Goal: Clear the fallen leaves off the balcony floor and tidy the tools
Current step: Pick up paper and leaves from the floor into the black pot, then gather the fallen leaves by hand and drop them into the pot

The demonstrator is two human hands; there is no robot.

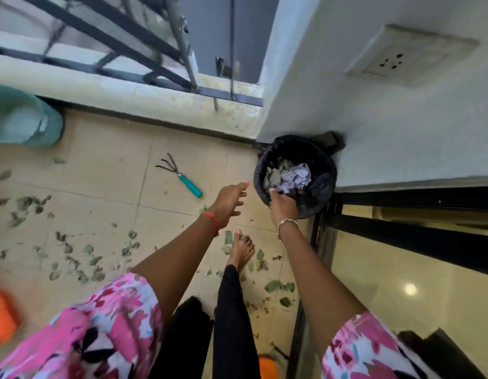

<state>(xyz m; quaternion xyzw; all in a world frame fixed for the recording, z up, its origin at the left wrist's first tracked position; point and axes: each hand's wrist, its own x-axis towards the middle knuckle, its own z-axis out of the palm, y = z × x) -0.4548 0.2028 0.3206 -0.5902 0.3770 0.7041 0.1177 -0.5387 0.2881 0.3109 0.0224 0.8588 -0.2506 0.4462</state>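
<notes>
Head view. Both arms are stretched forward.

Right hand (283, 203): at 3 o'clock of centre, fingers curled over the near rim of the black bin (260, 170); the tips are hidden inside.

Left hand (229, 201): just left of the bin, palm down, fingers loosely spread and holding nothing.

The bin holds leaf scraps and crumpled paper (297, 176).

Hand rake (182, 177): flat on the tiles at 9 o'clock.

Fallen leaves (87, 255): scattered from 7 to 9 o'clock and around the bare foot (240, 250).

Teal bucket (21, 119): at 10 o'clock.

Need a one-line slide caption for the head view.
Right hand grips the black bin, left hand reaches open; leaves and hand rake lie on the floor.
</notes>
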